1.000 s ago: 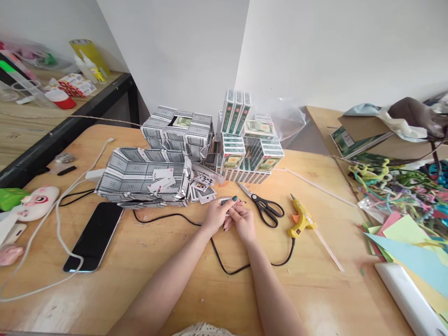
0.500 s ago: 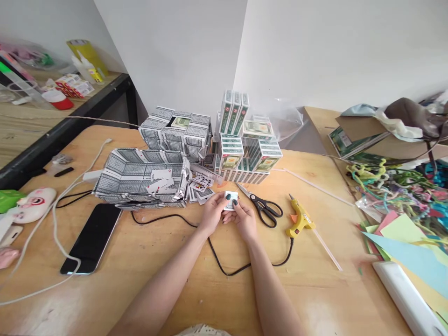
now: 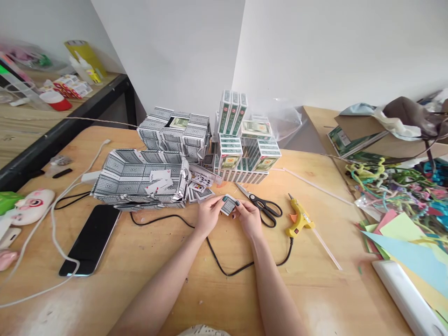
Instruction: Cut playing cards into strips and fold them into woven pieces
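Between my two hands is a playing card (image 3: 228,205), its grey patterned back facing up and tilted. My left hand (image 3: 209,215) pinches its left side with thumb and fingers. On the right edge, my right hand (image 3: 249,218) grips the same card, its fingertips closed. Just beyond my left hand lie loose playing cards (image 3: 200,192), some face up. Behind them stand an open box built from cards (image 3: 121,172) with several cards inside, and a second card-covered block (image 3: 175,130). Black-handled scissors (image 3: 268,207) lie close to my right hand.
Card packs (image 3: 231,149) are stacked at the back. A yellow glue gun (image 3: 300,219) lies to the right, its black cord (image 3: 231,274) running under my forearms. A phone (image 3: 91,240) and white cable (image 3: 54,219) are at left; coloured paper (image 3: 409,247) lies at right.
The card has turned and tilted between my hands, now showing more of its patterned back. My hands have moved slightly apart, the right one outward. Both keep hold.
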Motion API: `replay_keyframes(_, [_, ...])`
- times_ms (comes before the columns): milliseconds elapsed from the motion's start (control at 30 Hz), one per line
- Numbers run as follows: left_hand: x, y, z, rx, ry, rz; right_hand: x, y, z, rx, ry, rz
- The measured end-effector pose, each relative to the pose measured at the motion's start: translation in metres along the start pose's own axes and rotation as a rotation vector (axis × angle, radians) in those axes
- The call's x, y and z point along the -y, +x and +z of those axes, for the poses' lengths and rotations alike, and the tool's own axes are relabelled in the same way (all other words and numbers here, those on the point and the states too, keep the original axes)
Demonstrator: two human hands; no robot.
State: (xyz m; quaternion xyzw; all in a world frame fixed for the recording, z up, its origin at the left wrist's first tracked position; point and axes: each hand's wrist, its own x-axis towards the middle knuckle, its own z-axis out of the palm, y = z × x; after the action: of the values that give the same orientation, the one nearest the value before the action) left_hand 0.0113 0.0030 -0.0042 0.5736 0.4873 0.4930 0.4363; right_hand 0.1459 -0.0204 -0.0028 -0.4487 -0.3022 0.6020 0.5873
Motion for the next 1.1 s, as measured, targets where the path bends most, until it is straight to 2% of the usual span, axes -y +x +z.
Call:
replay_keyframes(300, [-0.003, -0.001, 0.000, 0.077, 0.067, 0.040, 0.004, -0.001, 0.001, 0.016, 0.022, 0.043])
replay_keyframes(800, [-0.010, 0.001, 0.003, 0.000, 0.041, -0.095, -0.001, -0.002, -0.002, 0.040, -0.027, 0.060])
replay_keyframes(967, [-0.006, 0.003, 0.002, -0.007, 0.072, -0.040, 0.003, -0.002, 0.000, 0.070, -0.036, 0.091])
replay_keyframes(1100, [-0.003, 0.005, -0.002, 0.013, 0.150, 0.041, 0.010, -0.003, 0.001, 0.177, -0.078, 0.145])
